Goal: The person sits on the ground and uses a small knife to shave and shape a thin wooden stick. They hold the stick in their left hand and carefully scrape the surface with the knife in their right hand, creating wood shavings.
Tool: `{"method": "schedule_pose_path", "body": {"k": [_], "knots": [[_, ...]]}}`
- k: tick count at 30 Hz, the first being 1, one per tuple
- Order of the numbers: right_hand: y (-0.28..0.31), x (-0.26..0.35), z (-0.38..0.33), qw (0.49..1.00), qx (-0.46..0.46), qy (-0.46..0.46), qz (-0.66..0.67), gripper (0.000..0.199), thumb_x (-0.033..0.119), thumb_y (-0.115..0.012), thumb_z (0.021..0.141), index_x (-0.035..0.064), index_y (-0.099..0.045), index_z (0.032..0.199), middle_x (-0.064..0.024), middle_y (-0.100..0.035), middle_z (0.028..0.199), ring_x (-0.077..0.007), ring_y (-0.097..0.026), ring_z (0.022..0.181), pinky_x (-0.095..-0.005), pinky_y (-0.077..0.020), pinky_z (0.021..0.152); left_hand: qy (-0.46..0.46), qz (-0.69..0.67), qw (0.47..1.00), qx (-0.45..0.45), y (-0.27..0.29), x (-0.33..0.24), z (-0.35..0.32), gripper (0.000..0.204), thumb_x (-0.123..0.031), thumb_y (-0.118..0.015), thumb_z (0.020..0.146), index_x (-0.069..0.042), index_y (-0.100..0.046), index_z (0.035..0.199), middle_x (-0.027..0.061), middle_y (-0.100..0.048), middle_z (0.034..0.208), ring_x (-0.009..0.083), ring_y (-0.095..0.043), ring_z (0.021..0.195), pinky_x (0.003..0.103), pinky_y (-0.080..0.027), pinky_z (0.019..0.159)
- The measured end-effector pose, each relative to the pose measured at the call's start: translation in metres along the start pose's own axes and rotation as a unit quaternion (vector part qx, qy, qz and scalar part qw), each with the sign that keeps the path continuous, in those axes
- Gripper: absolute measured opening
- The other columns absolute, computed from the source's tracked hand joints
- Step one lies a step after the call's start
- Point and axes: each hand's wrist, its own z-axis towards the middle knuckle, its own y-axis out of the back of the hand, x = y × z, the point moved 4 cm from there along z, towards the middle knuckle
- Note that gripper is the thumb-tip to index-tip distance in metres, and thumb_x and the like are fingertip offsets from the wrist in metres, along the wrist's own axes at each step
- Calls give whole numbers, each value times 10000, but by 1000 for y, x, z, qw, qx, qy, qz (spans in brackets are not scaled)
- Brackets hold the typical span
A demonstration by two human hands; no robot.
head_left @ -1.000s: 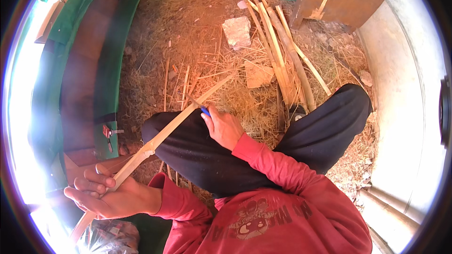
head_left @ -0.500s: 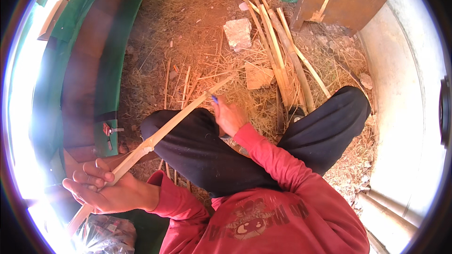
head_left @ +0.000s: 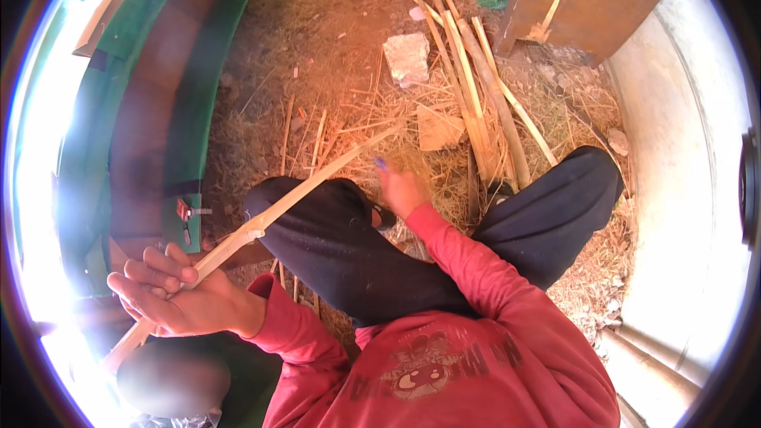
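Observation:
A long, pale strip of split bamboo [head_left: 305, 188] slants from the lower left up toward the middle, passing over my left knee. A knobbly node shows partway along it. My left hand [head_left: 178, 293] is closed around its lower part, palm up, with the fingers curled over. My right hand [head_left: 404, 190] is closed on a small blue-handled tool [head_left: 380, 164], apparently a knife, just right of the strip's far part. Only its blue end shows clearly; the fist and blur hide the rest. A gap separates this hand from the bamboo.
Beyond my right leg lie several bamboo lengths [head_left: 476, 95]. A pale stone block [head_left: 407, 59] and a flat wooden piece [head_left: 441, 128] rest among straw and shavings. A brown board [head_left: 590, 4] stands far right; green sheeting [head_left: 210, 71] lines the left. Small tools [head_left: 186, 214] sit left.
My right hand, with the blue-handled knife, has moved slightly right and off the bamboo strip. The left hand keeps its hold, and the strip has barely shifted.

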Motion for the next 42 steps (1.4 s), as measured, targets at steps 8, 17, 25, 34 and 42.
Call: {"method": "schedule_pose_path", "body": {"k": [8,17,25,34,42], "knots": [[24,72,-10,994,-19,90,55,259,285,-499,944,32,-533,988,-197,-557,532,-376,-561,447,-485,-428,425,-10,7,1000,-3,-3,0,-1,391,-133,-469,967,-128,-262,636,-24,-237,526,48,-217,408,177,-163,351],[17,35,8,1000,-4,5,-23,280,332,-495,937,62,-549,988,-218,-569,546,-414,-576,482,-515,-451,452,-3,-13,999,35,3,2,1,385,-135,-477,966,-125,-269,641,-16,-243,536,55,-224,411,176,-170,358],[-10,8,7,998,8,-29,-57,279,333,-492,937,68,-546,1009,-218,-580,559,-407,-592,502,-516,-475,500,-3,-9,1000,27,8,5,7,350,-124,-496,957,-110,-332,648,-17,-274,552,56,-234,422,183,-176,366],[-14,-168,26,960,84,-259,-65,407,407,-410,958,90,-641,1067,-232,-652,988,-389,-637,918,-479,-503,783,-1,-67,992,103,11,9,5,341,-119,-496,946,-112,-328,649,-13,-264,555,58,-229,416,178,-168,361],[21,18,33,961,92,-78,248,423,404,-378,977,32,-531,1109,-297,-607,773,-419,-608,699,-539,-470,692,-8,-15,1000,25,-7,10,9,373,-116,-565,930,-120,-365,615,-7,-348,558,68,-291,439,199,-213,376]]}}
